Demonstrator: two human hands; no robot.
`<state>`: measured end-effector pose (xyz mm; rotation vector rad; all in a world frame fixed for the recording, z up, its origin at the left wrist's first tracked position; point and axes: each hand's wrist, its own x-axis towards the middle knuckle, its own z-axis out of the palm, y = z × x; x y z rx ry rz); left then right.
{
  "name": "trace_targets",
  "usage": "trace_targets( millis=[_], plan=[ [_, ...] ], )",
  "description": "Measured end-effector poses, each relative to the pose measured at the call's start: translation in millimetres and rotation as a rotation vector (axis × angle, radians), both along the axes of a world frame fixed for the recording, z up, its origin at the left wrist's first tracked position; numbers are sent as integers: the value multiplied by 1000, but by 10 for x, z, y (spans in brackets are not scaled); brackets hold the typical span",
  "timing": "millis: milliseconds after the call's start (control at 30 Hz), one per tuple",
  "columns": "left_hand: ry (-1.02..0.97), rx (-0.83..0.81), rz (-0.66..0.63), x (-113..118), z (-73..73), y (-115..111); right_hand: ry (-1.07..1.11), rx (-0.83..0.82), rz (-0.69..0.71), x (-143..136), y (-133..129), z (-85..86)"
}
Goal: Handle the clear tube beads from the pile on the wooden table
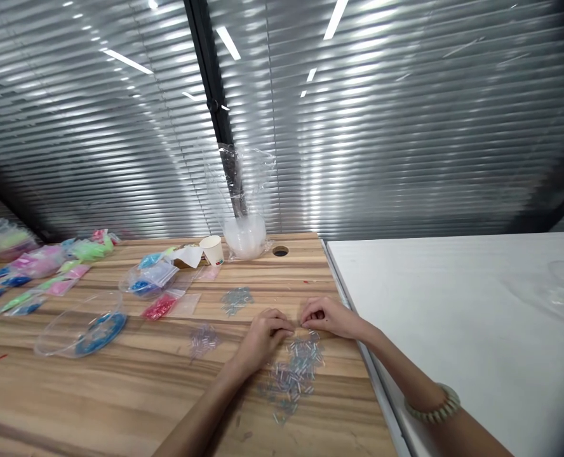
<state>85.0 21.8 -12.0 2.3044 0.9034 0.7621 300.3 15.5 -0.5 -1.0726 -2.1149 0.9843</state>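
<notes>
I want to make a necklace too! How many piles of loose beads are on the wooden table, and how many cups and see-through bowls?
Piles of loose beads: 3, one under the hands, one behind them, one to their left
Paper cup: 1
Clear bowl with blue cord: 1
Total: 5
The left hand and right hand pinch something tiny together.

At lower centre of the frame, the left hand (263,336) and right hand (327,317) meet fingertip to fingertip on the wooden table (96,393), over a scatter of clear tube beads (296,371); a paper cup (212,250) stands behind, upper centre-left
</notes>
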Motion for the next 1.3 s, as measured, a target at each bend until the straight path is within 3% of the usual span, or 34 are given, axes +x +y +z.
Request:
trace_targets(
  millis=[333,700,1033,1300],
  plan=[
    [56,-66,51,-160,90,46,-65,5,3,13,21,-30],
    [122,-38,221,-716,170,-32,-84,18,-6,46,67,-122],
    [302,274,198,-1166,139,-250,-54,-3,16,25,67,-84],
    [278,504,247,-1407,132,-296,-51,-17,30,15,58,-42]
  ],
)
